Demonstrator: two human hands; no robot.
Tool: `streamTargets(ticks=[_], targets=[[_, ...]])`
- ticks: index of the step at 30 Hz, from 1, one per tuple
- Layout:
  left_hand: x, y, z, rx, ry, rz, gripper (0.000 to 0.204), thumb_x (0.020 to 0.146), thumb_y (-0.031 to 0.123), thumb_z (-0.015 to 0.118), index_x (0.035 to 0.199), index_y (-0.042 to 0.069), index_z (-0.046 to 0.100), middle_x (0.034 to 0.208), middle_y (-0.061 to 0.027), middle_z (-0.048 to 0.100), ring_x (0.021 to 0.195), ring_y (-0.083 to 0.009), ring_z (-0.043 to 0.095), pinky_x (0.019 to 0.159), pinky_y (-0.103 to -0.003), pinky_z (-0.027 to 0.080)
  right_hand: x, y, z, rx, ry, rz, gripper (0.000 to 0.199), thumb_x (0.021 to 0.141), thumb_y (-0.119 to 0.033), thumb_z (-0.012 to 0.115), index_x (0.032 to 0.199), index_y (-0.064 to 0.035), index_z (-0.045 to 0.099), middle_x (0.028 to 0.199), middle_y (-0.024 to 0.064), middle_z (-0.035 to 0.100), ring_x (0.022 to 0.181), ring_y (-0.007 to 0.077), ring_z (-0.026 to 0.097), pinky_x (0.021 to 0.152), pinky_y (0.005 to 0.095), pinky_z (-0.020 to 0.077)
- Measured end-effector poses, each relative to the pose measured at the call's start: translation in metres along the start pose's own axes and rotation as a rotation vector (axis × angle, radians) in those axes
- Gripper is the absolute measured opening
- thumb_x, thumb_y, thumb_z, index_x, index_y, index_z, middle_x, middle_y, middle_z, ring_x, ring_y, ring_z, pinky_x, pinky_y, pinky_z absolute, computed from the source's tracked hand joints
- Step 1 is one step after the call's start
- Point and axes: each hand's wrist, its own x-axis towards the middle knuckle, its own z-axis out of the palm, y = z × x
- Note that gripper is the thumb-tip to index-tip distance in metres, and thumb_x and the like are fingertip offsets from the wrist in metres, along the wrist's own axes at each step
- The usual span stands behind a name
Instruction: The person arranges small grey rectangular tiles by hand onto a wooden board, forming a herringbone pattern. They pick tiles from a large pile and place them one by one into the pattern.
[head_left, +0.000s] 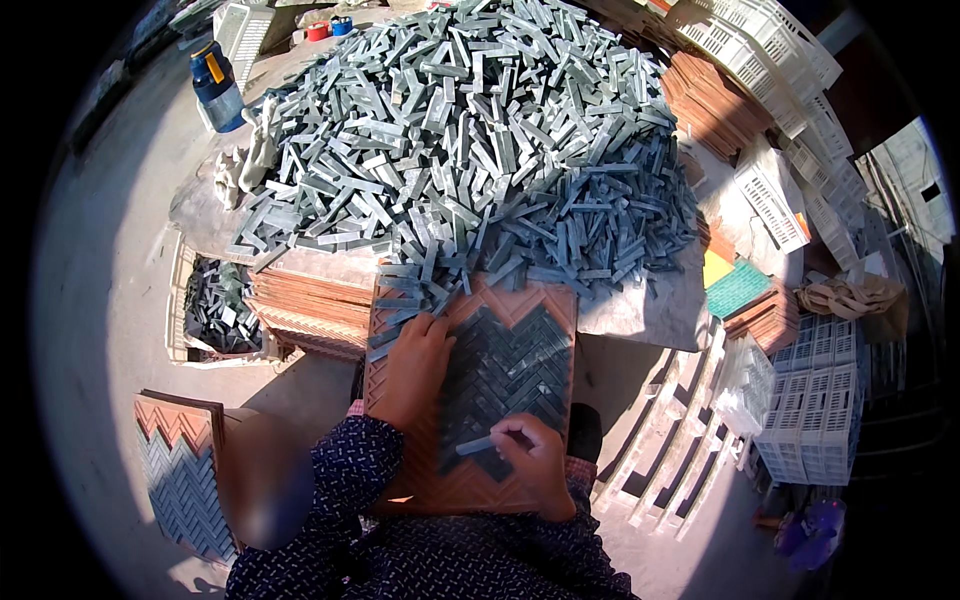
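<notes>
A reddish-brown tray [570, 360] with zigzag grooves lies in front of me. Dark grey strip tiles [515, 365] fill its middle in a herringbone pattern. My right hand [540, 468] pinches one grey strip tile [475, 446] just over the lower part of that pattern. On the tray's left side is my left hand [412, 368], its fingers bent and close together beside loose strip tiles [402, 290] at the upper left corner. Whether a tile is under those fingertips is hidden.
A large heap of grey strip tiles [470, 130] covers the table beyond the tray. Stacked brown trays [310, 305] and a crate of dark pieces [222, 305] stand left. A tile-filled tray [185, 480] is lower left. Right are a pallet [665, 430] and white crates [810, 400].
</notes>
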Motion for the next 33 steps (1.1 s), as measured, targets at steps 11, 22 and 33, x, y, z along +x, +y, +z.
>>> streamTargets(ticks=[11,22,33], targets=[[-0.008,0.016,0.016,0.102,0.102,-0.025,0.022,0.078,0.005,0.064,0.1,0.002,0.063,0.094,-0.0108,0.057,0.088,-0.0304,0.054,0.075,-0.04,0.046,-0.002,0.004,-0.003,0.036,0.027,0.04,0.009,0.083,-0.001,0.067,0.092,0.0008,0.064,0.087,0.0052,0.061,0.076,0.0085,0.057,0.067,0.0208,0.0458],[-0.024,0.026,-0.018,-0.275,0.132,0.402,0.027,0.069,-0.003,0.068,0.095,0.0,0.062,0.091,-0.0116,0.059,0.084,-0.0302,0.059,0.071,-0.037,0.049,-0.002,0.011,-0.004,-0.132,0.053,-0.045,0.014,0.081,-0.001,0.068,0.094,-0.001,0.064,0.087,0.0083,0.063,0.075,0.0125,0.061,0.066,0.0242,0.048],[-0.046,0.039,-0.027,-0.394,0.08,0.645,0.032,0.07,0.001,0.067,0.102,-0.003,0.063,0.101,-0.0162,0.06,0.093,-0.0338,0.06,0.078,-0.04,0.05,-0.004,0.002,0.001,-0.349,0.048,-0.225,0.023,0.075,0.001,0.063,0.097,-0.0017,0.063,0.089,0.014,0.064,0.079,0.0279,0.064,0.066,0.0318,0.0499]])
